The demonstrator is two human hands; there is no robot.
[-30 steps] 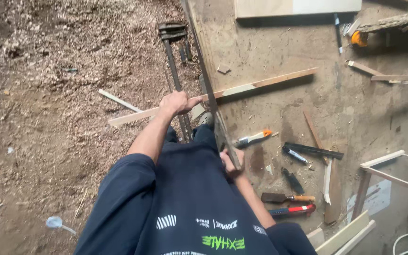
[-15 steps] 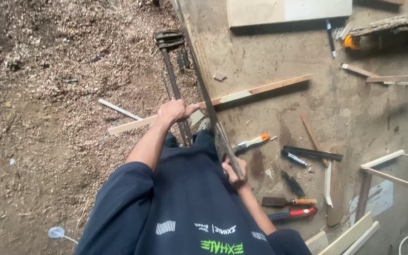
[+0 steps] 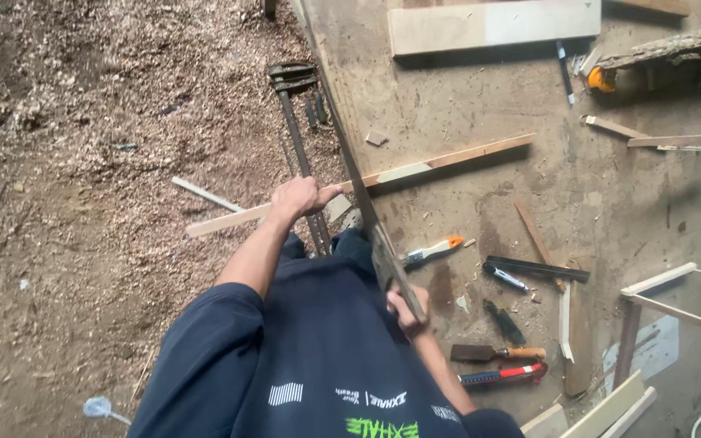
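Observation:
My left hand [image 3: 300, 197] is closed around a thin, long wooden strip [image 3: 448, 158] that lies slanted across the floor in front of me. My right hand [image 3: 406, 312] grips the near end of a long dark saw-like blade [image 3: 359, 186]. The blade runs away from me and crosses over the strip just right of my left hand. Two dark bar clamps [image 3: 294, 122] lie lengthwise just left of the blade and pass under the strip. My dark blue sleeves and top fill the lower middle of the view.
Wood shavings [image 3: 83, 162] cover the ground on the left. On the concrete at right lie an orange-handled tool [image 3: 432, 250], a chisel [image 3: 496, 353], a red utility knife [image 3: 505, 375] and wooden offcuts. A wide board [image 3: 488, 24] lies at the top, and a wooden frame [image 3: 675, 308] stands at right.
The view has tilted a little, so everything sits lower in the frame. Both hands keep their holds. The right hand looks slightly closer to my body.

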